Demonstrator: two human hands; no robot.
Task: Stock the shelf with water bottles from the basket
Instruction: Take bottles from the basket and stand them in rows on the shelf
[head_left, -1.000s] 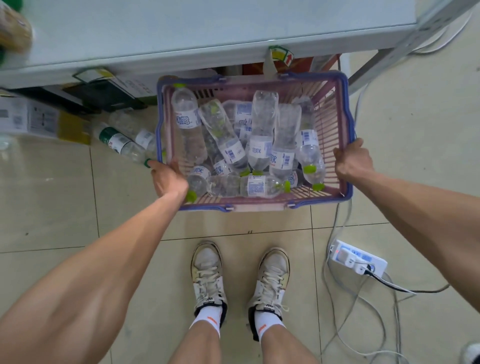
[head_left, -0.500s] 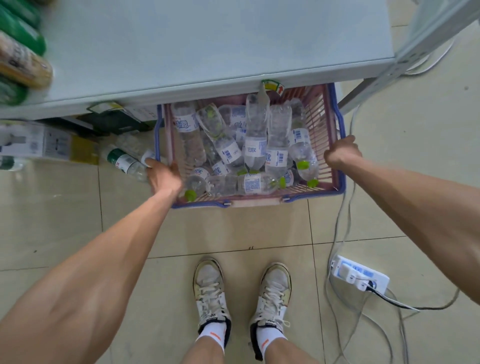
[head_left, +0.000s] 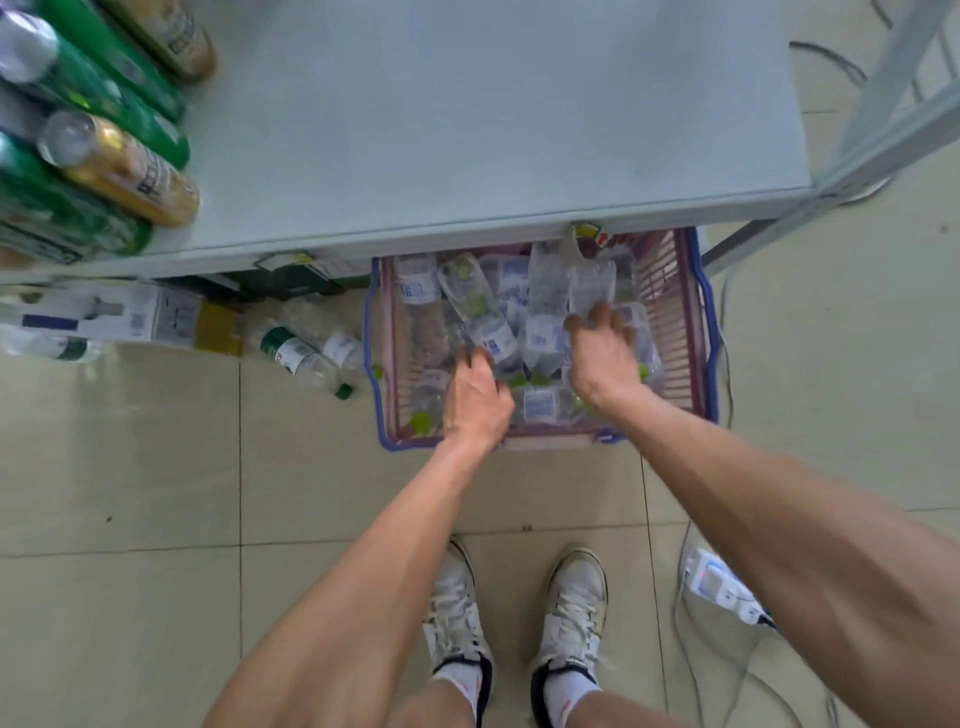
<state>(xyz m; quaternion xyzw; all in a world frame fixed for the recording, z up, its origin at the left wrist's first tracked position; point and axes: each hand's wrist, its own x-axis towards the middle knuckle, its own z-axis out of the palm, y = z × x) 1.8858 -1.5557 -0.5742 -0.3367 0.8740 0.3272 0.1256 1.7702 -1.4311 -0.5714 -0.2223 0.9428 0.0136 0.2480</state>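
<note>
A pink basket with a blue rim (head_left: 709, 332) stands on the tiled floor, its far end under the pale shelf (head_left: 467, 130). Several clear water bottles (head_left: 415, 291) with white labels and green caps lie jumbled in it. Both my hands are down inside the basket. My left hand (head_left: 475, 400) rests on the bottles near the front left, fingers curled. My right hand (head_left: 600, 358) lies over the middle bottles with its fingers spread around one. Blur hides whether either hand has a grip.
Green and gold drink bottles (head_left: 119, 171) fill the shelf's left end. Loose bottles (head_left: 301, 356) and a box (head_left: 130, 317) lie on the floor left of the basket. A power strip (head_left: 722, 592) with cables sits at the right. A shelf post (head_left: 883, 104) rises at the right.
Both hands have let go of the basket's rim and moved inward onto the bottles. The basket has slid further under the shelf, and my view has tilted up onto the shelf.
</note>
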